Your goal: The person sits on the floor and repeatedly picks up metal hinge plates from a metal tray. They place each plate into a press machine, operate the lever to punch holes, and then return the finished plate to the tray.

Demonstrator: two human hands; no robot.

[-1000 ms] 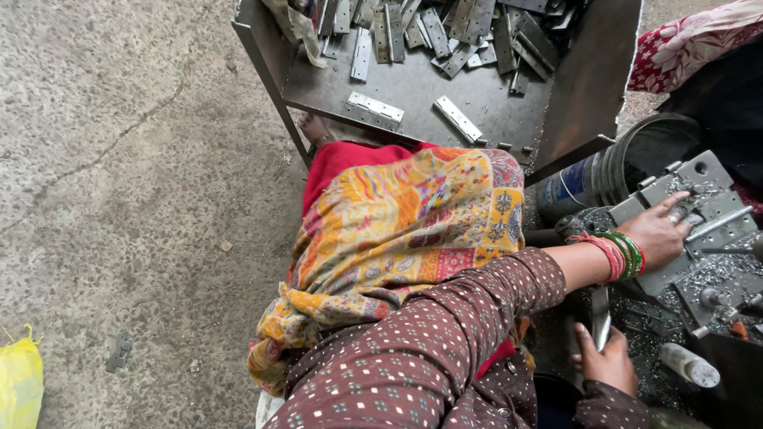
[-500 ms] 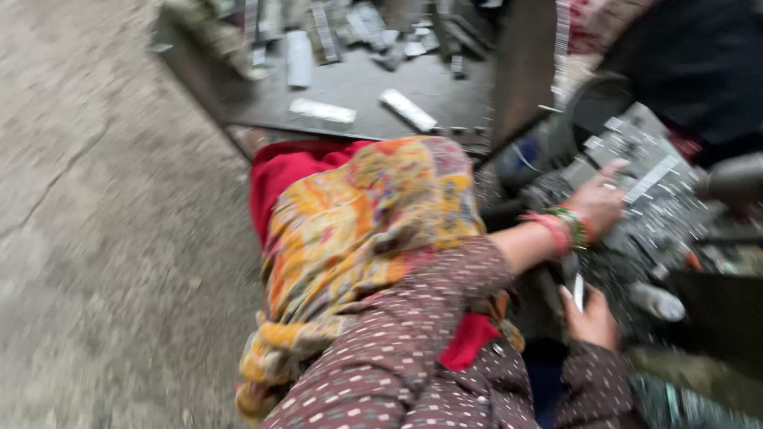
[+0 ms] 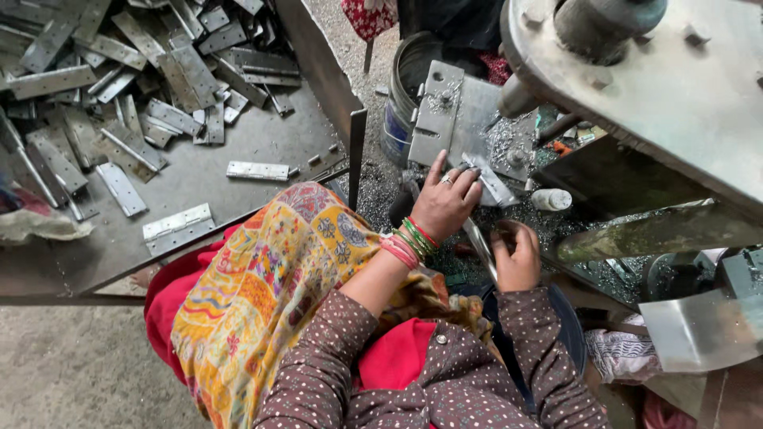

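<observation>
Seated at a metal press, I work over its grey bed plate with both hands. My left hand, bangles at the wrist, lies spread and slack, its fingertips touching a flat steel hinge strip that rests on the lower edge of the plate amid bright metal filings. Nothing is pinched there; the fingers only press and steady. My right hand is curled shut around a narrow metal piece that sticks out from the fist toward my left wrist; what kind of piece it is I cannot tell.

The hinge strip looks thin, rigid and fairly light, with hard stamped edges and a smooth plated face that I judge slippery, more so with swarf under it. Taking it by its long edges, near the middle, thumb on one side and fingers on the other, seems the safest hold, away from the cut ends.

To my left a low steel tray carries a heap of like hinge plates, several lying singly near its front lip. A patterned yellow shawl covers my lap. Beyond the plate stands a dark metal drum, and a small white bottle lies on its side just beside the strip. The press head looms at upper right.
</observation>
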